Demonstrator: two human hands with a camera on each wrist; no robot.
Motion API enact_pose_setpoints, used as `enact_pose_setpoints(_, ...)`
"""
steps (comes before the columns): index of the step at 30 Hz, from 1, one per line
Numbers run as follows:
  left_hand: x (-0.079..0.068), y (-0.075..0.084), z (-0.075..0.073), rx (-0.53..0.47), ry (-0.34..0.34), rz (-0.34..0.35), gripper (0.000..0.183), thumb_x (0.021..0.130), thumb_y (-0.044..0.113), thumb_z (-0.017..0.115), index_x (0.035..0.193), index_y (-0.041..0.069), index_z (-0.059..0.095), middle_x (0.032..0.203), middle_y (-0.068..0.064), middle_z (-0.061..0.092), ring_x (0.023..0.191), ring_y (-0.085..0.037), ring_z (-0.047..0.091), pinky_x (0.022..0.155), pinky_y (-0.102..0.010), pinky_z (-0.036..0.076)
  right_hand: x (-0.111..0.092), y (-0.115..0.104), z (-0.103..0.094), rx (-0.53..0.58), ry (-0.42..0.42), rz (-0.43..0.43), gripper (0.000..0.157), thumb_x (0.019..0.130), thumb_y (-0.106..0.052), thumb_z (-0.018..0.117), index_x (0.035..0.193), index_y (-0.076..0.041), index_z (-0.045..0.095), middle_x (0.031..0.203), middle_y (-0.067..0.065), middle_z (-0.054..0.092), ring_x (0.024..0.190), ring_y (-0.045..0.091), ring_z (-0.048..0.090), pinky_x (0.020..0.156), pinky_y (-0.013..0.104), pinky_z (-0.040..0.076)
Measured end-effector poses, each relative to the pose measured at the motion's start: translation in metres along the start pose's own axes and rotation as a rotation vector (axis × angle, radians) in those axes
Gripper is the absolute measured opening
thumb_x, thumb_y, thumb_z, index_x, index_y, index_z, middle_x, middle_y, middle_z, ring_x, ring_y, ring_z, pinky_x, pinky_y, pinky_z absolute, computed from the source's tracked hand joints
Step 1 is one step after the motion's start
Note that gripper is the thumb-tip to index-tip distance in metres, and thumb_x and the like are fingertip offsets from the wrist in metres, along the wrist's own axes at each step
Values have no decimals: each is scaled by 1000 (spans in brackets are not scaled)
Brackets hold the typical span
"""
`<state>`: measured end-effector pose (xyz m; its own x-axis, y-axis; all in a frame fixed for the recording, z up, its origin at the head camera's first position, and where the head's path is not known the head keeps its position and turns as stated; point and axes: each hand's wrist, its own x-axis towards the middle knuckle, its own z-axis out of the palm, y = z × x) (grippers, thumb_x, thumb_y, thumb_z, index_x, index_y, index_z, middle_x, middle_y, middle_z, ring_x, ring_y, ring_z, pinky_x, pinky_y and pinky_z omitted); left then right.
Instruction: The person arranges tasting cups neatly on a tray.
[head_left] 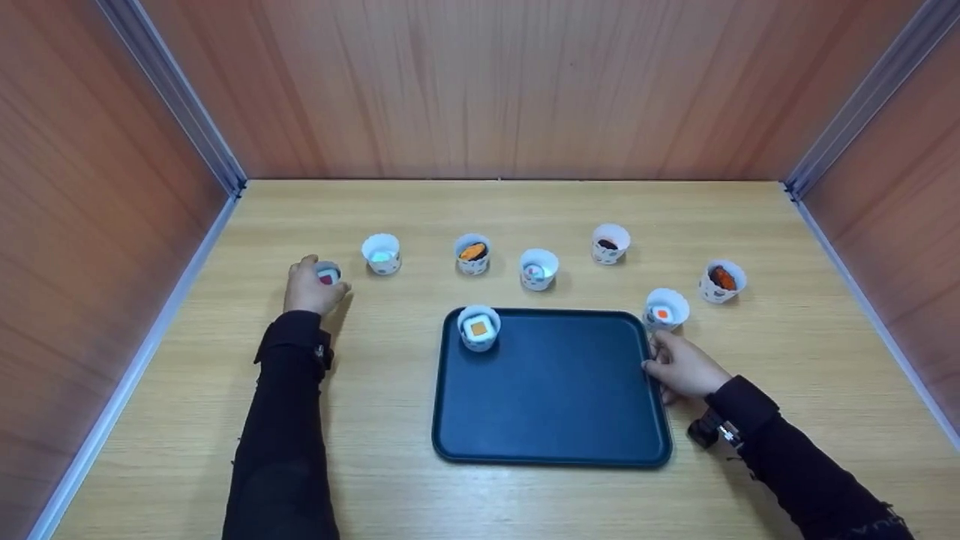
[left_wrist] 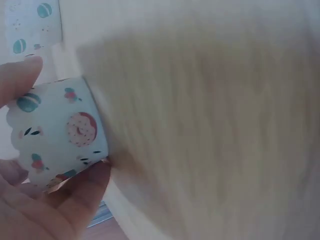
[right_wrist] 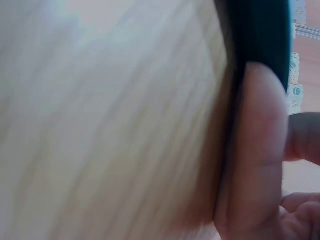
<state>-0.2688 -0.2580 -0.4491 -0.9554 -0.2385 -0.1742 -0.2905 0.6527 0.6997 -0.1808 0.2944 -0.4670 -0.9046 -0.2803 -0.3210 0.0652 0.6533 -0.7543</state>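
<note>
At the far left my left hand (head_left: 308, 288) grips a white paper cup (head_left: 328, 271), thumb on one side and fingers on the other. Inside that cup is something white and dark red. The left wrist view shows the held cup (left_wrist: 60, 125) printed with a pink doughnut and berries, its scalloped rim towards the palm. My right hand (head_left: 686, 365) holds the right edge of a dark blue-green tray (head_left: 555, 397) between thumb and fingers. In the right wrist view a digit (right_wrist: 257, 135) lies along the tray's side (right_wrist: 260, 35). One paper cup (head_left: 478, 330) with a white-and-orange block stands in the tray's back left corner.
Behind the tray stand more paper cups, including one with an orange-and-dark piece (head_left: 472, 255). Just beyond my right hand is a cup (head_left: 666, 309) with a white-and-red block; another cup (head_left: 722, 282) stands farther right. Wood-grain walls (head_left: 495, 90) enclose the table.
</note>
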Motion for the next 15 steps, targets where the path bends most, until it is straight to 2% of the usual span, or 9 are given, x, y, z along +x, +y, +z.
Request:
enact_pose_setpoints(7,-3,-8,0,-80,27,-42,85,86,12,67,152,-1,16,146,-29,33,129,-40,40,111,-48,37,1,0,1,1,-3,0,14,95,-5,55,98,1,43,71,5,49,45,12,57,45,32,54)
enact_pose_setpoints(15,-16,-6,-2,-55,-31,4,77,86,16,69,146,-3,25,140,-27,41,126,-39,43,110,-50,36,1,2,1,-11,3,-21,14,94,-5,54,99,2,43,68,4,51,43,11,56,44,31,53)
